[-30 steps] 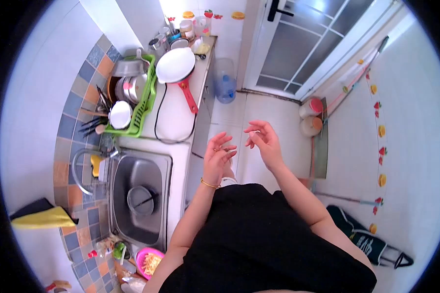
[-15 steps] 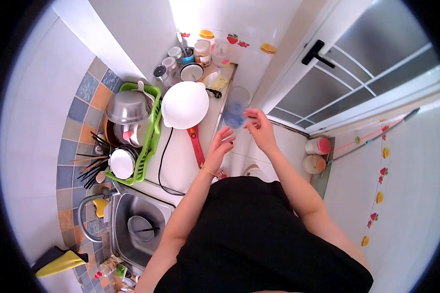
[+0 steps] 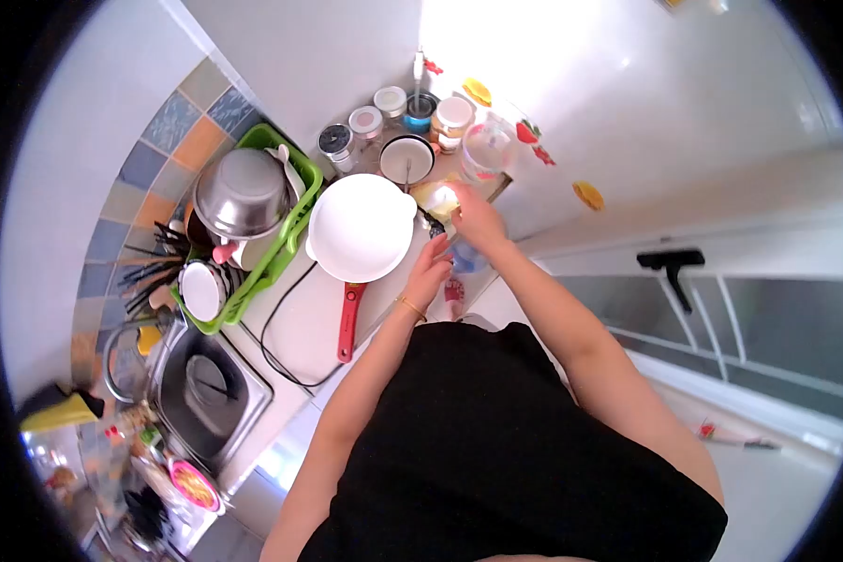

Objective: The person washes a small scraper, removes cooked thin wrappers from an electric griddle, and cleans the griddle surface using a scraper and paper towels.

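The right hand (image 3: 479, 221) reaches over the far right part of the counter (image 3: 295, 317), its fingers at the pale yellow bag (image 3: 433, 198); whether they grip it or only touch it, I cannot tell. The left hand (image 3: 428, 273) is nearer the body, fingers slightly curled and close together, just beside a small black item (image 3: 435, 225); contact between them is unclear. The bag lies to the right of the white pan (image 3: 362, 228), whose red handle (image 3: 349, 323) points toward the near side. Beyond the bag stand a round open tin (image 3: 407, 159), a lidded jar (image 3: 453, 122) and a clear cup (image 3: 488, 148). To the left of the pan is the green dish rack (image 3: 281, 245).
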A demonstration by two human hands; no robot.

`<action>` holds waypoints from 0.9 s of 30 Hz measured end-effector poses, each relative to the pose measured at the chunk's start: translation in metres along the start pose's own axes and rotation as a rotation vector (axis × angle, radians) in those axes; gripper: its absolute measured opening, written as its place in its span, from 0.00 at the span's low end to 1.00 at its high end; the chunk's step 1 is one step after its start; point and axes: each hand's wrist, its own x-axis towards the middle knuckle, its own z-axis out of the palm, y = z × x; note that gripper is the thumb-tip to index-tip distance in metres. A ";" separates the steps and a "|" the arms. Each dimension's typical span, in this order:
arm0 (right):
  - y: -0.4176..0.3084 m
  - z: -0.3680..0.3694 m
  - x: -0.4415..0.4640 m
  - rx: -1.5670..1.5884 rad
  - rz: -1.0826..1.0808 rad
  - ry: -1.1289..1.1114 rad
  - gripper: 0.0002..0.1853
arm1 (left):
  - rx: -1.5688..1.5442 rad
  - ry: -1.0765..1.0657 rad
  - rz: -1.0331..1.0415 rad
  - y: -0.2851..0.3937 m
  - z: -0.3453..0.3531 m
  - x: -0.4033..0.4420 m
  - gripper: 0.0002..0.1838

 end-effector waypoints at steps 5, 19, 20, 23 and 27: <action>0.041 0.033 0.039 -0.172 -0.182 -0.179 0.31 | 0.265 0.119 0.123 -0.065 0.009 0.093 0.33; 0.033 0.004 0.042 0.002 -0.152 -0.280 0.05 | 0.648 0.544 -0.128 -0.079 0.027 0.091 0.48; 0.034 0.003 0.041 0.063 -0.135 -0.272 0.05 | 0.665 0.520 -0.129 -0.077 0.026 0.090 0.49; 0.029 -0.003 0.038 0.124 -0.114 -0.214 0.08 | 0.770 0.525 -0.057 -0.085 0.026 0.095 0.46; 0.020 -0.020 0.035 0.109 -0.209 -0.113 0.10 | 0.832 0.550 -0.051 -0.091 0.027 0.098 0.45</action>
